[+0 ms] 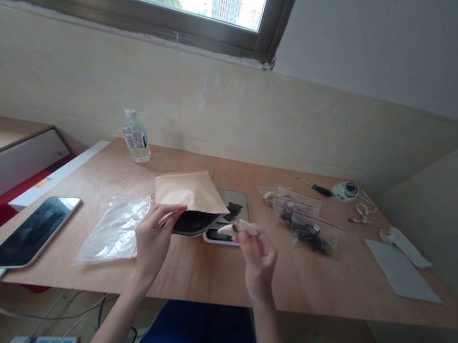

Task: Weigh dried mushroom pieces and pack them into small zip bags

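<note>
My left hand [157, 232] grips the near edge of a brown paper pouch [191, 189], whose dark mouth gapes toward me. Between the fingers of my right hand [258, 254] is a pale, dried-looking piece [241, 229], whitish with a dark spot; its exact kind I cannot make out. Partly behind the pouch lies a small kitchen scale [245, 202] with a dark, crinkled dried piece [233, 211] on its plate. The pale piece is held above the scale's near edge, just right of the pouch mouth.
Several zip bags [317, 235] of dark and pale pieces lie to the right. Clear plastic bags [113, 228] and a charging phone [32, 233] are on the left. Further back stand a water bottle [136, 136], a screwdriver [321, 190] and a white dome camera [344, 191]. White paper [402, 271] lies far right.
</note>
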Tool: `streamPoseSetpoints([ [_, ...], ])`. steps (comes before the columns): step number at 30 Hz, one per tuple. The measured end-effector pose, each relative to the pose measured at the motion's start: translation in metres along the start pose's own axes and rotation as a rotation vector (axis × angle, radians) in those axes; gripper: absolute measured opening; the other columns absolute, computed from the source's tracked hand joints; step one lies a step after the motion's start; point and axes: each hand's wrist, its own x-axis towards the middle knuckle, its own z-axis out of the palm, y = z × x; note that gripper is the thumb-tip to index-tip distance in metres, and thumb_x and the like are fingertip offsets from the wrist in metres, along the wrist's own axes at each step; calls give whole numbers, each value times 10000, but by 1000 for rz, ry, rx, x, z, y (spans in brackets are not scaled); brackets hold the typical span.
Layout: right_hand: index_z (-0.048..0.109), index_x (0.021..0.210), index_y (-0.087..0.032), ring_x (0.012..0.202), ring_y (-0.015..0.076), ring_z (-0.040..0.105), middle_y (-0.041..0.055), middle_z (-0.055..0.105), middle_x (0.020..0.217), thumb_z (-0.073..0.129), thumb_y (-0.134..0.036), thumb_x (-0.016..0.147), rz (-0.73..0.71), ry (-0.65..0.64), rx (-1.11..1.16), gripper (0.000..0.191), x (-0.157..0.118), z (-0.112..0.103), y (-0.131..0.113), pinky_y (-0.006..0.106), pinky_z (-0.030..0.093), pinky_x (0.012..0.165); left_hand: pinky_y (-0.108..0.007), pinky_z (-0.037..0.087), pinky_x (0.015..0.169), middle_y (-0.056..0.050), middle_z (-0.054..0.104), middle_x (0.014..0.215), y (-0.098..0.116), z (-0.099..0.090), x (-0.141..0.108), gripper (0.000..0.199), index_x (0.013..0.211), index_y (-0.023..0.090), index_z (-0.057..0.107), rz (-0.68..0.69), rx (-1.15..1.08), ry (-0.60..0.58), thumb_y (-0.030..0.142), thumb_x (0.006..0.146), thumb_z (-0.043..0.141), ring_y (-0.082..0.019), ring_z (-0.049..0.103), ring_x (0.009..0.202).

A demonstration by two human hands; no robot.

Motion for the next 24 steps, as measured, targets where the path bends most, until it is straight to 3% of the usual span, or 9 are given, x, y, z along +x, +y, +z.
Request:
streamPoseSetpoints([
  [2,660,972,-189,713,137,630,21,683,835,587,-328,849,13,160,6,200,13,-11,11,256,510,673,-276,503,743,-4,671,872,1,-2,4,122,852,239,701,-22,-22,32,292,818,597,-149,634,833],
  [4,659,987,-170,772,156,632,44,685,886,582,-352,845,10,195,-86,243,30,-16,24,278,502,714,-276,497,732,-6,681,867,3,-5,8,120,850,235,703,-37,-6,62,299,806,611,-151,638,819],
  [11,676,1044,-205,965,214,566,78,673,1006,453,-259,906,-210,-169,-685,268,74,0,63,369,417,881,-273,504,715,-13,706,856,10,-12,16,131,849,215,705,-100,-39,104,303,780,637,-156,649,789],
  [14,644,1112,-208,1053,247,519,99,646,1098,484,-239,889,-207,-256,-886,276,79,8,74,414,385,913,-274,503,716,-13,706,848,9,-12,16,135,851,215,707,-107,-38,111,306,780,637,-155,648,784],
  [17,555,1222,-201,1142,295,463,128,569,1224,576,-293,834,-188,-257,-968,399,66,10,69,480,366,927,-275,498,717,-13,704,848,6,-12,15,135,855,220,706,-111,-49,99,310,781,638,-156,647,788],
  [19,524,1227,-204,1145,294,459,128,542,1235,576,-298,829,-204,-170,-905,412,45,11,54,485,372,928,-277,491,719,-13,703,862,5,-12,13,131,855,225,705,-112,-54,91,311,780,640,-159,647,801],
  [22,551,1061,-194,1058,232,511,100,567,1072,479,-213,874,-249,-38,-644,201,8,16,23,413,419,908,-282,483,721,-14,698,868,4,-10,10,129,851,228,703,-100,-45,92,315,786,633,-160,643,808],
  [24,553,971,-198,970,191,544,69,568,965,419,-158,889,-254,-81,-470,162,-11,24,3,349,464,850,-283,482,722,-9,691,860,4,-7,7,127,852,230,700,-85,-28,86,313,796,621,-156,636,805],
])
